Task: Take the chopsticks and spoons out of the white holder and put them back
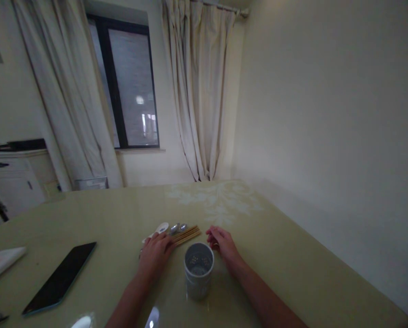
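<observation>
1. Both bare forearms reach forward from the lower edge, angled inward toward each other.
2. The left hand (156, 253) lies palm down, fingers extended forward and flattened (its grip closes on nothing that can be made out).
3. The right hand (222, 243) rests low, fingers loosely curled inward, grip slack.

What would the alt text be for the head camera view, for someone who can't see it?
A person's left hand rests on a bundle of wooden chopsticks and spoons on a pale table, with the right hand curled beside them. A white perforated holder stands between the forearms; a dark phone lies to the left.
</observation>
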`<state>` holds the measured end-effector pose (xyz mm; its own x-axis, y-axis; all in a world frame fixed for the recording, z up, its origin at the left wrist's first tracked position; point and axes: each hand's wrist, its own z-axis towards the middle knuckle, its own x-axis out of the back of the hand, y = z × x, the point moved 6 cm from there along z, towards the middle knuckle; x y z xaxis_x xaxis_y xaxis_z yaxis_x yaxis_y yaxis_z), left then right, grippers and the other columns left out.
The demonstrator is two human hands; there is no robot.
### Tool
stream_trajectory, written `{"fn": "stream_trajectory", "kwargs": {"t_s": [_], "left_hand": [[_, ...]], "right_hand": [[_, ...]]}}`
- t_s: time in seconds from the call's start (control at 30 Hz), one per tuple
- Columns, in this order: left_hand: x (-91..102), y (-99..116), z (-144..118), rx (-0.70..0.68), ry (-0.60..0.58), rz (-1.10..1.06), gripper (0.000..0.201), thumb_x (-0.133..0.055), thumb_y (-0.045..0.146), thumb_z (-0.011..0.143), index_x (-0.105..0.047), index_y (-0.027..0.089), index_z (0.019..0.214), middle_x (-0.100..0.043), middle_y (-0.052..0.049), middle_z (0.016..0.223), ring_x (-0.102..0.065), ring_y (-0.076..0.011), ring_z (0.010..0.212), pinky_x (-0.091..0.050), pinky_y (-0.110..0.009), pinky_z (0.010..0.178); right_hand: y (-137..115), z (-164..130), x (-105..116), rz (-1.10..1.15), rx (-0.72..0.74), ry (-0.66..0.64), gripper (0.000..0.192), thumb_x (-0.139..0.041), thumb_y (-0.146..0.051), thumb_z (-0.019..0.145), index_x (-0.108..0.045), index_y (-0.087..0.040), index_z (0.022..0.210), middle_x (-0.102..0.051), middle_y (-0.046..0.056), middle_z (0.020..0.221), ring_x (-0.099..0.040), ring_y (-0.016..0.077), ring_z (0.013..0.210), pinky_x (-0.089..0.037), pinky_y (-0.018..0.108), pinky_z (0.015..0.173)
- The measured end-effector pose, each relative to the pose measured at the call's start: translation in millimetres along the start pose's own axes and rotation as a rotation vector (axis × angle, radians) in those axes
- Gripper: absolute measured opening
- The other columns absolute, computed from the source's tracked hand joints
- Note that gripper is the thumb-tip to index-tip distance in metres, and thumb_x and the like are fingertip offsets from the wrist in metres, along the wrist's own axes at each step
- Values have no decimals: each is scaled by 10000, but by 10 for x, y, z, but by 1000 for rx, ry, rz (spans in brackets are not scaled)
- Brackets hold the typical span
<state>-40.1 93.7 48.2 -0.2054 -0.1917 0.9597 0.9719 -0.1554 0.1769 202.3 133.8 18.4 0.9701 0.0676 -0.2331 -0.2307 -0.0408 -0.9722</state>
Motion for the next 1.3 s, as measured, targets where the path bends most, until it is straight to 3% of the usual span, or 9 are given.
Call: {"fn": "stream_trajectory", "kwargs": {"t_s": [0.3, 0.47, 0.6, 0.7, 0.83, 0.9, 0.97, 1.1, 1.3], "left_hand": [[8, 76, -39, -11, -47, -179, 156, -592, 263, 941, -744, 229, 949, -768, -82, 1053, -681, -266, 1072, -481, -362, 943], [44, 239, -74, -39, 85, -404, 207, -535, 321, 971, -709, 218, 928, -756, -99, 1036, -694, -270, 1000, -514, -378, 894], [16, 469, -99, -113, 125, -644, 192, -561, 339, 966, -716, 231, 936, -771, -81, 951, -707, -246, 861, -537, -351, 790], [48, 503, -84, -140, 208, -693, 224, -560, 365, 980, -747, 242, 963, -783, -87, 990, -720, -257, 915, -550, -362, 828], [117, 229, -43, -17, 313, -548, 308, -479, 385, 1027, -741, 229, 983, -775, -89, 1017, -714, -280, 979, -541, -389, 876], [107, 95, -28, 26, 255, -391, 255, -518, 330, 1004, -743, 219, 961, -769, -89, 1009, -705, -287, 987, -519, -386, 881], [67, 15, -26, 46, 151, -243, 202, -556, 272, 975, -749, 223, 942, -769, -85, 1027, -699, -287, 1014, -492, -382, 901], [25, -7, -43, 82, 39, -121, 157, -582, 224, 953, -737, 231, 924, -765, -73, 1069, -689, -263, 1071, -462, -345, 926], [-19, -27, -50, 128, -14, -144, 145, -583, 259, 956, -726, 231, 962, -764, -61, 1035, -694, -244, 1044, -468, -317, 899]], "right_hand": [[8, 19, 10, -103, 58, -25, 630, -768, -807, 682, -742, -184, 766, -656, 1, 651, -559, 138, 572, -431, 272, 577], [0, -15, -63, -173, 101, -90, 517, -871, -678, 653, -769, -180, 746, -681, 6, 645, -595, 170, 603, -448, 286, 581], [-77, -85, -179, -155, 145, -183, 540, -852, -696, 689, -790, -181, 837, -755, 38, 766, -680, 213, 711, -500, 308, 646], [-216, -126, -165, -86, 178, -157, 548, -835, -709, 726, -770, -184, 872, -780, 58, 849, -717, 216, 730, -522, 306, 649], [-557, -144, 182, 115, 332, 136, 509, -845, -682, 752, -725, -215, 914, -784, 46, 873, -744, 204, 767, -556, 299, 688], [-708, -160, 396, 238, 390, 267, 498, -890, -649, 714, -719, -225, 912, -777, 28, 843, -742, 193, 785, -563, 288, 710], [-822, -181, 533, 319, 421, 315, 478, -923, -612, 688, -724, -231, 898, -765, 12, 813, -724, 177, 762, -567, 283, 714], [-944, -276, 500, 285, 485, 235, 410, -904, -570, 753, -765, -231, 936, -749, 12, 789, -665, 159, 714, -560, 288, 713], [-881, -421, 48, -7, 466, -64, 348, -834, -549, 853, -820, -209, 925, -738, 33, 741, -641, 173, 687, -528, 309, 692]]}}
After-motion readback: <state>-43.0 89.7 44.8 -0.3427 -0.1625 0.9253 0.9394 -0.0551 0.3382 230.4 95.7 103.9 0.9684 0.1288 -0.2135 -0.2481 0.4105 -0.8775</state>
